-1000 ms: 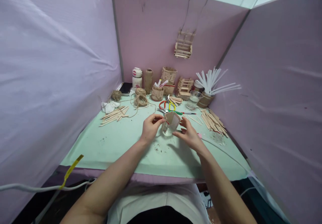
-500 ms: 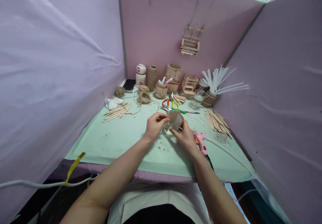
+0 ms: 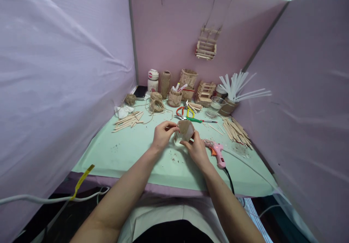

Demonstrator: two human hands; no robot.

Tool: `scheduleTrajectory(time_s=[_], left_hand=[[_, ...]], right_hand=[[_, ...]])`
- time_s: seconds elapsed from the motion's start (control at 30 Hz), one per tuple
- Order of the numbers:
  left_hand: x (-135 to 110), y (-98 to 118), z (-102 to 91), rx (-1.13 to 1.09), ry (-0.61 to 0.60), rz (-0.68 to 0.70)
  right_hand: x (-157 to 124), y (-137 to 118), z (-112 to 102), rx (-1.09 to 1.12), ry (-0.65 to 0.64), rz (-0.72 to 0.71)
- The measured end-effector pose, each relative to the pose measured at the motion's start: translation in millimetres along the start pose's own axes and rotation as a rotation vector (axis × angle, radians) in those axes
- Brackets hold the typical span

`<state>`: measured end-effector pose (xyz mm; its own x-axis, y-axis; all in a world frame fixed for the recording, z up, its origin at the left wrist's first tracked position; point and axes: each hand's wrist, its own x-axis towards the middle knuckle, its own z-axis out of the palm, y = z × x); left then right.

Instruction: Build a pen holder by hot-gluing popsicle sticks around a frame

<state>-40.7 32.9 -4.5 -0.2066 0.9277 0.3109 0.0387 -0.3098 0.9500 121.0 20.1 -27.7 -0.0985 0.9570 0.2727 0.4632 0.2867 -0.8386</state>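
Over the middle of the table I hold a small clear cup, tilted, with flat wooden sticks standing along its far and right sides. My right hand grips it from the right, thumb across the near side and fingers behind. My left hand is at the cup's left edge, thumb and fingers pinched together there. Whether the left fingers hold a stick or just the cup wall is too small to make out. A pink glue gun lies right of my right hand.
Red-and-yellow-handled pliers and green-handled cutters lie beyond the cup. Wooden sticks are piled at left and right. Twine, a plastic cup of water and a pot of white glue sticks stand behind.
Both hands and the cup have shifted slightly left, leaving more of the glue gun's front showing. The grip on the cup looks much the same.
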Motion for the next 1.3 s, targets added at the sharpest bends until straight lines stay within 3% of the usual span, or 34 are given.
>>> scheduleTrajectory(time_s=[0.8,0.9,1.13,1.3], left_hand=[[-5.9,1.4,1.6,0.105,0.012,0.095],[-7.1,2.9,1.6,0.100,-0.003,0.090],[-7.5,4.1,-0.2,0.146,-0.024,0.120],[-7.2,2.6,-1.2,0.109,-0.039,0.102]], right_hand=[[-0.2,2.2,2.2,-0.035,-0.020,0.017],[-1.3,1.9,-1.5,-0.093,-0.017,-0.038],[-2.3,-30.7,-23.1,-0.420,0.124,-0.293],[4.3,-58.6,-14.2,-0.547,0.216,-0.332]])
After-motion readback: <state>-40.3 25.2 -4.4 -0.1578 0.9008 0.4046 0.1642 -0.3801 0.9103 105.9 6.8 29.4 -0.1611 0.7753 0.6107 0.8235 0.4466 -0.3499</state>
